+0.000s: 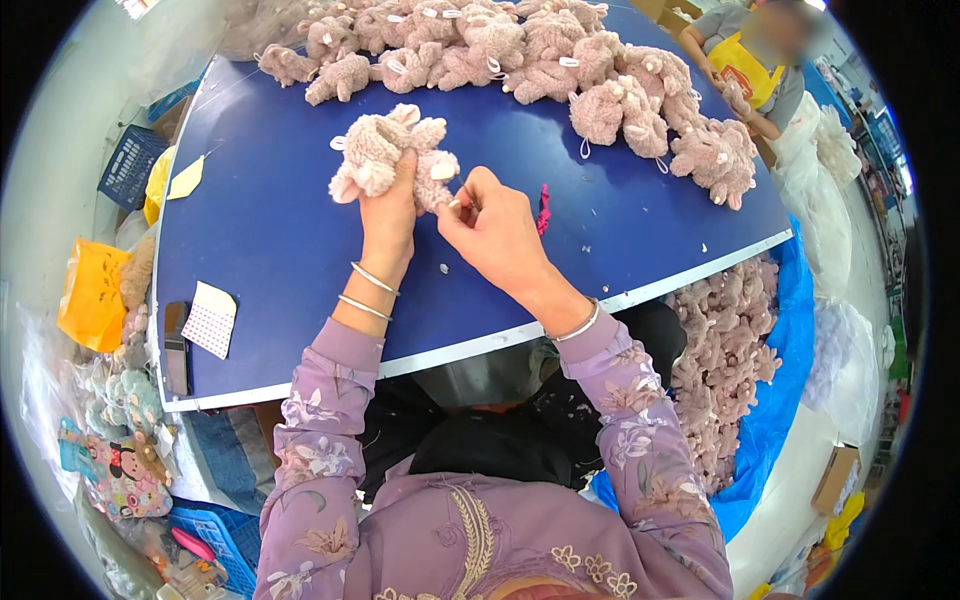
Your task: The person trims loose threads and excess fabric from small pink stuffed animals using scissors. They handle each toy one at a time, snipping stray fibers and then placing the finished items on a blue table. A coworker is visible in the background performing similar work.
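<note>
A fluffy pink plush toy (372, 150) with small ears and a white loop is held above the blue table (330, 300). My left hand (392, 200) is wrapped round its body from below. At the toy's lower right side, my right hand (492, 228) is closed in a pinch at the plush. Whatever lies between those fingertips is too small to make out. A magenta scrunched band (544, 208) lies on the table just right of my right hand.
Similar plush toys (490, 40) are heaped along the far edge. A blue bag (775, 390) full of them stands at the right. A dotted sticker sheet (210, 320) and a dark phone-like object (176, 350) lie at the left edge. Another person (755, 65) is at the far right.
</note>
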Available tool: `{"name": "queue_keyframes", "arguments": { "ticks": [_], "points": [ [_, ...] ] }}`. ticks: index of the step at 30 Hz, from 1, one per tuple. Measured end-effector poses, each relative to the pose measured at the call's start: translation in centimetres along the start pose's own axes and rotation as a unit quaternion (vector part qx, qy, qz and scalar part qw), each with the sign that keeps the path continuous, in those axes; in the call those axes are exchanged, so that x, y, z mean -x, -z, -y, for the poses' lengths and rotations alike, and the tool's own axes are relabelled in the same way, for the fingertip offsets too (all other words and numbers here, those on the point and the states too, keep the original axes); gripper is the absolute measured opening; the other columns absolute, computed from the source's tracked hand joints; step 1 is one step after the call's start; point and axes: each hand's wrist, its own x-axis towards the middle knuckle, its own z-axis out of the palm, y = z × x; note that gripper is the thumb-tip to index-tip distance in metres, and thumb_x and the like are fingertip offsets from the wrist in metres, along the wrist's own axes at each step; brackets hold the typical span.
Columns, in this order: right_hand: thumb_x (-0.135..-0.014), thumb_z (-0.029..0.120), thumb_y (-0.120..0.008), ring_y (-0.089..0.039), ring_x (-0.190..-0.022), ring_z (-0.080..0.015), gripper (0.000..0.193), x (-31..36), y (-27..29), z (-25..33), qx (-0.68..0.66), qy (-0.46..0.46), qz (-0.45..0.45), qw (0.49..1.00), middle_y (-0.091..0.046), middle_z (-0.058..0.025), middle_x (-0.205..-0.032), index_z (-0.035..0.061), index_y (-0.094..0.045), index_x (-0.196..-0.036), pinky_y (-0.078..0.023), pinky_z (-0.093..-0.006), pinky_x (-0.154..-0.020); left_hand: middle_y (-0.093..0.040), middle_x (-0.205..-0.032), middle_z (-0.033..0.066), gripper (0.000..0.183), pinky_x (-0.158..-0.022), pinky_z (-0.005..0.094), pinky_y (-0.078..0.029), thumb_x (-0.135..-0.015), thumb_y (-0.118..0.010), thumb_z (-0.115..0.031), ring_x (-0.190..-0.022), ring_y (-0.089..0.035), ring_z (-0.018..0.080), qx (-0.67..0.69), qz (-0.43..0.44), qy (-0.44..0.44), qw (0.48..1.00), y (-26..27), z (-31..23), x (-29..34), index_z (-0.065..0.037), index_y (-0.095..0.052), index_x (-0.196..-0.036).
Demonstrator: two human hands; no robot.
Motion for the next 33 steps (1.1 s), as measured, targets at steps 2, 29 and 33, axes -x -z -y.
{"name": "queue_keyframes", "arguments": {
  "ticks": [2, 29, 33],
  "points": [
    [-0.08, 0.012, -0.07, -0.049, -0.056, -0.0072, 0.026, 0.0, 0.0, -0.3, 0.02, 0.027, 0.008, 0.999, -0.055, -0.0045, -0.062, 0.0007, -0.047, -0.075, -0.043, -0.0254, -0.053, -0.056, -0.123, 0.0081, 0.036, -0.089, 0.0318, -0.05, -0.095, -0.055, -0.009, -0.106, -0.058, 0.0171, 0.003, 0.012, 0.017, 1.0, 0.1, -0.1, 0.0, -0.002, -0.047, -0.13],
    [-0.092, 0.017, -0.059, -0.051, -0.06, -0.0069, 0.019, -3.7, 6.5, -4.1, -0.007, -0.111, 0.203, 0.973, -0.058, -0.0012, -0.066, -0.0013, -0.06, -0.087, -0.042, -0.0249, -0.055, -0.067, -0.102, 0.0067, 0.029, -0.086, 0.0284, -0.047, -0.093, -0.06, -0.024, -0.094, -0.06, 0.0145, -0.329, 0.037, -0.249, 0.91, 6.3, -4.0, -20.1, -0.002, -0.064, -0.112],
    [-0.092, 0.011, -0.059, -0.048, -0.058, -0.0038, 0.013, -5.3, 6.8, -6.7, -0.026, -0.077, 0.113, 0.99, -0.057, 0.0006, -0.065, -0.0015, -0.06, -0.088, -0.04, -0.0223, -0.052, -0.066, -0.108, 0.0145, 0.043, -0.092, 0.0329, -0.045, -0.095, -0.053, -0.037, -0.101, -0.06, 0.0234, -0.43, -0.117, -0.294, 0.845, 18.8, -4.8, -33.3, 0.003, -0.063, -0.111]
  ]
}}
